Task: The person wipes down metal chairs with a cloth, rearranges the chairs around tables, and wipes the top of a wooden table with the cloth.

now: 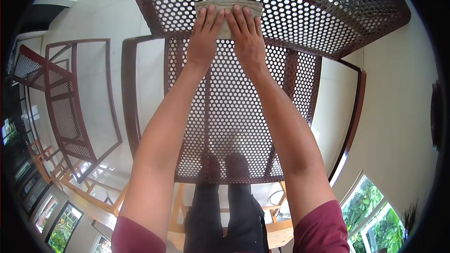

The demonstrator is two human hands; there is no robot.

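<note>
My left hand (pixel 205 33) and my right hand (pixel 245 33) lie side by side on a folded greenish-beige cloth (pixel 228 4). Their fingers are stretched out flat, pointing away from me, and the inner edges of the hands nearly touch. The cloth rests against the lower part of the perforated backrest (pixel 300 16) of a dark maroon metal chair. Below the hands, the chair's perforated seat (pixel 239 98) stretches back toward my legs. Both palms and much of the cloth are hidden under the hands.
Armrests flank the seat, one on the left (pixel 130 89) and one on the right (pixel 358 107). A second perforated metal chair (pixel 70 112) stands at the left. Behind my legs (pixel 204 215) is wooden furniture (pixel 279 234). Windows (pixel 375 215) show greenery at the lower right.
</note>
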